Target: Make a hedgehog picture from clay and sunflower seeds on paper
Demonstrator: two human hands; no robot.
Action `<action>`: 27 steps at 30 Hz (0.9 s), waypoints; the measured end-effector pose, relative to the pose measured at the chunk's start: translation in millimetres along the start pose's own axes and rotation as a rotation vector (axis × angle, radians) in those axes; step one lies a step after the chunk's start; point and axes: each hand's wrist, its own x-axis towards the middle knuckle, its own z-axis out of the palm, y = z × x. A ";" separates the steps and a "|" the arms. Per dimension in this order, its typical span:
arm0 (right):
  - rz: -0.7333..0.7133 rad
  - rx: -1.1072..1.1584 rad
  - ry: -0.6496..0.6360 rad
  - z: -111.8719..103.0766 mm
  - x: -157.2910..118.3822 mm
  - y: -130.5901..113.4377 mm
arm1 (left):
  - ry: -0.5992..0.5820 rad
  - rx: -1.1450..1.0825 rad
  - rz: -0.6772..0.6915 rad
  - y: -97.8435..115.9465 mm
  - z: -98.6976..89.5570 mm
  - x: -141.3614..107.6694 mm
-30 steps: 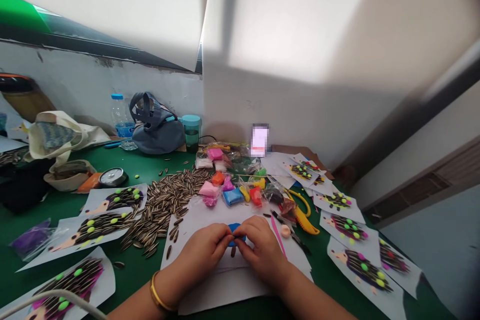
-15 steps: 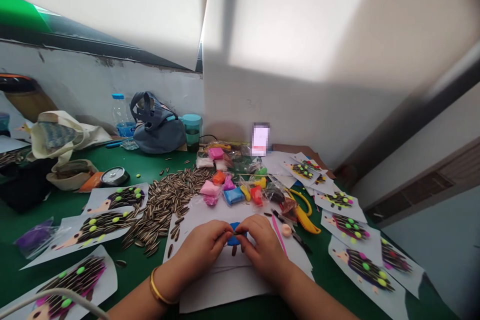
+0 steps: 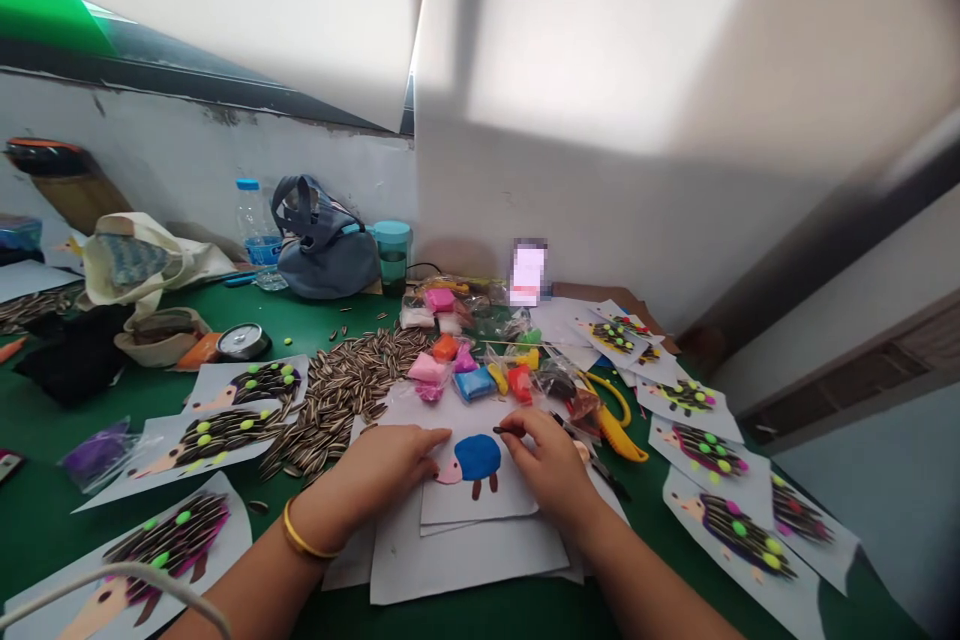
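Note:
A hedgehog figure [image 3: 478, 458] lies on a small white paper sheet [image 3: 465, 510], with a blue clay body, pink face and two brown legs. My left hand [image 3: 394, 460] rests at the sheet's left edge beside the pink face, its index finger stretched out and thumb apart, holding nothing. Between thumb and forefinger of my right hand [image 3: 546, 455] is a dark sunflower seed [image 3: 498, 430], just right of the blue body's upper edge. A large pile of sunflower seeds [image 3: 337, 390] spreads beyond my left hand.
Bags of coloured clay [image 3: 474, 383] lie behind the sheet. Yellow-handled scissors [image 3: 621, 435] are to the right. Finished seed hedgehog pictures [image 3: 701, 450] lie along both sides of the green table [image 3: 292, 595]. A blue-lidded cup [image 3: 393, 260] and grey bag [image 3: 326, 255] stand by the wall.
My hands, earlier together over the blue body, have moved apart. My left hand now lies at the face side, and my right has drawn right with the seed, uncovering the figure.

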 end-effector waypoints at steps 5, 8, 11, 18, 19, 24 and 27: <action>0.010 0.001 -0.033 5.5 -1.5 3.9 | 0.024 -0.054 0.024 1.6 5.4 0.0; 0.002 -0.010 -0.040 7.7 -1.9 3.0 | 0.041 -0.062 0.020 0.3 5.3 0.1; -0.001 -0.030 -0.069 8.7 -1.4 -1.3 | 0.056 -0.024 0.016 -1.6 5.7 0.9; -0.045 -0.088 -0.142 4.7 7.5 -25.3 | 0.108 -0.048 0.031 -5.1 15.2 4.3; -0.060 -0.102 -0.154 3.7 10.0 -29.5 | 0.112 -0.047 0.032 -4.7 16.3 4.4; -0.135 -0.143 -0.153 4.4 18.6 -39.2 | 0.121 -0.039 0.031 -2.4 19.1 5.1; -0.099 -0.131 -0.123 9.5 15.1 -33.0 | 0.137 -0.055 0.029 -3.3 19.5 5.7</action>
